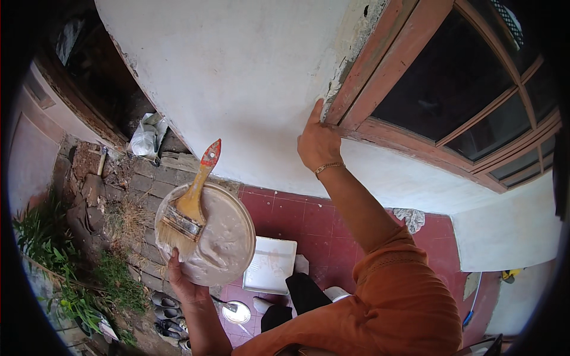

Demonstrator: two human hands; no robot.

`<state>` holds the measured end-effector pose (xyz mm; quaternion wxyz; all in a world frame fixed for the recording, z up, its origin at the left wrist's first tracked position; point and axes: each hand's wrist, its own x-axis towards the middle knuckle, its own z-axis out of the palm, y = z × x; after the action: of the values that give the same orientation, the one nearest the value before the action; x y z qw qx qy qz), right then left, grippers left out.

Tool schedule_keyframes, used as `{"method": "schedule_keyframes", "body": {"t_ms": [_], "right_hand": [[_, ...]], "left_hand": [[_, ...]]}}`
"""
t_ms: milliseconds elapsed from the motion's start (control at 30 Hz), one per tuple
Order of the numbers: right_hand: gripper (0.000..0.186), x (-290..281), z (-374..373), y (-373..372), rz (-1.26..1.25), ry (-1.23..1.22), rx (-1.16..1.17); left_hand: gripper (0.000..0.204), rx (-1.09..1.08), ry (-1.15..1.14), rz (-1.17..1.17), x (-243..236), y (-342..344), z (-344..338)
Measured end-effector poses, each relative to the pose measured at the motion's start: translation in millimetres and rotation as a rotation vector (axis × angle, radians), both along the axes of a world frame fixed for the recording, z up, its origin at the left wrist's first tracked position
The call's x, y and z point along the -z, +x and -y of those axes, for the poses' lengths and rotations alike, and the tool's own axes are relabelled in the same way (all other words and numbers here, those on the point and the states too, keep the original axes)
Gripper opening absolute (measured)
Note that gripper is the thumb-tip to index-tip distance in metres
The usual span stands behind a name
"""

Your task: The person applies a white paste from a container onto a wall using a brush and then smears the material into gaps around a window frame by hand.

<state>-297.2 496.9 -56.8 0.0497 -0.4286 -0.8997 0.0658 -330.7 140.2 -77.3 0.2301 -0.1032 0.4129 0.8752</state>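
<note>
Wall [237, 89] mostly white; window-side edge [349, 56] looks unfinished
Left hand [187, 287] grips bucket [253, 230], brush [190, 204] across rim; right hand [319, 146], seemingly empty, touches edge

A wide brush [191, 202] with a yellow, red-tipped handle lies across a round tub [252, 228] of pale paint [224, 237], bristles toward the person, handle end past the rim. The white wall [237, 89] is chipped along its right edge.

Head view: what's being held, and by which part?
The left hand holds the round paint container by its near rim, with the brush lying across it. No held thing shows in the right hand, at the wall.
</note>
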Motion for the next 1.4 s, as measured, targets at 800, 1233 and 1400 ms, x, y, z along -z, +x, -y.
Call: {"method": "schedule_keyframes", "body": {"t_ms": [800,1233,1400], "right_hand": [[0.082,33,-20,31,-0.157,0.286,-0.024],[0.078,2,-24,21,-0.231,0.399,-0.051],[0.075,38,-16,35,-0.089,0.247,-0.095]], "left_hand": [[0.063,-0.074,-0.032,0.004,-5,3,24],[0.064,-0.051,-0.040,0.022,-6,5,20],[0.066,-0.040,-0.046,0.015,-7,6,18]]}}
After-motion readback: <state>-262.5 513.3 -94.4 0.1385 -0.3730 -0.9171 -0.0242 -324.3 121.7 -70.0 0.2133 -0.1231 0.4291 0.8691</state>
